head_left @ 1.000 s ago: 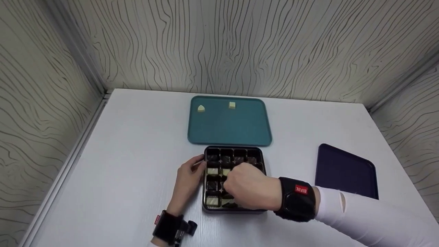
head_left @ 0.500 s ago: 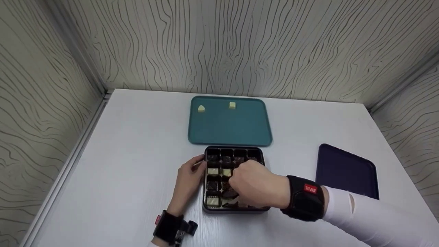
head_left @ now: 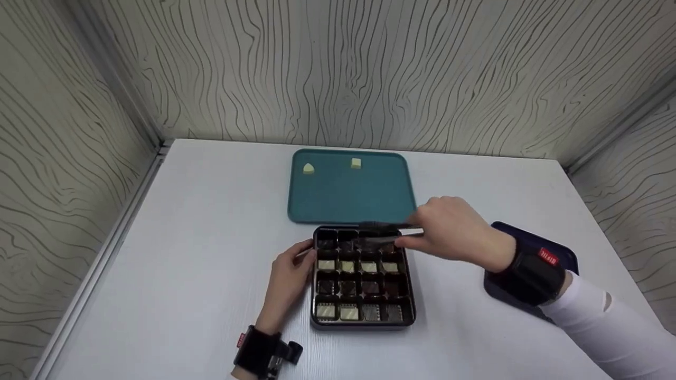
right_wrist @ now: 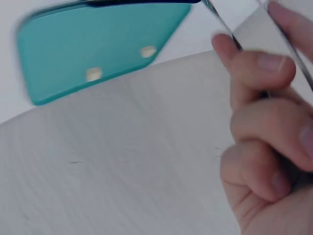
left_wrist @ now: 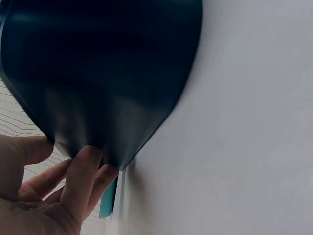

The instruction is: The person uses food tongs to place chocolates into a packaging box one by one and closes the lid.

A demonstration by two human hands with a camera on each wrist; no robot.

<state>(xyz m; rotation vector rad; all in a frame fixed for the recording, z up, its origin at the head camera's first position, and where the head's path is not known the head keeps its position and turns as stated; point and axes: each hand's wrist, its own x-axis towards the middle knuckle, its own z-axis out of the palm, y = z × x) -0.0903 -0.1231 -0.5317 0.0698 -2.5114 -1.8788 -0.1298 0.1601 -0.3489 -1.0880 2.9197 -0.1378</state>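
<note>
In the head view my right hand (head_left: pixel 449 229) grips a pair of tongs (head_left: pixel 377 243), fingers curled round the metal arms in the right wrist view. The tongs' dark, blurred ends spread over the back row of a black compartment box (head_left: pixel 411 287). Dark and cream chocolates (head_left: pixel 368 266) sit in rows in its compartments; the tongs partly hide the back row. Against the box's left side rests my left hand (head_left: pixel 288 274). In the left wrist view its fingertips (left_wrist: pixel 90 156) touch the outer wall of the box.
Behind the box lies a teal tray (head_left: pixel 348 200) bearing a cream rounded-triangle chocolate (head_left: pixel 308 169) and a cream cube-shaped chocolate (head_left: pixel 356 163). A dark blue tray (head_left: pixel 549 248) lies to the right, partly under my right forearm. Patterned panels (head_left: pixel 343 74) wall the table's back and sides.
My right hand has lifted from the front of the box and moved back and right, bringing the tongs into view over the back row. My left hand stays at the box's side.
</note>
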